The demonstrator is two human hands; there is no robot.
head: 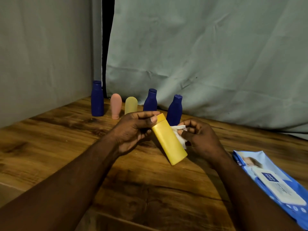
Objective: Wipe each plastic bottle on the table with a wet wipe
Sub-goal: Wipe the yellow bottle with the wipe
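Wipes pack (273, 180) cropped, print seemingly blurred

A wooden corner hemmed in by cloth.
The dark-grained tabletop (50, 147) runs back to a creased pale grey-green sheet (208, 55) hung behind it; a grey panel (41, 55) closes the left side, a narrow black gap (108, 30) between them. The light is dim and warm.

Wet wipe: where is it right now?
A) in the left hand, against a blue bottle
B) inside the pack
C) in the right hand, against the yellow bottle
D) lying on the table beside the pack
C: the right hand pinches the wet wipe against the yellow bottle, which the left hand holds near its cap.
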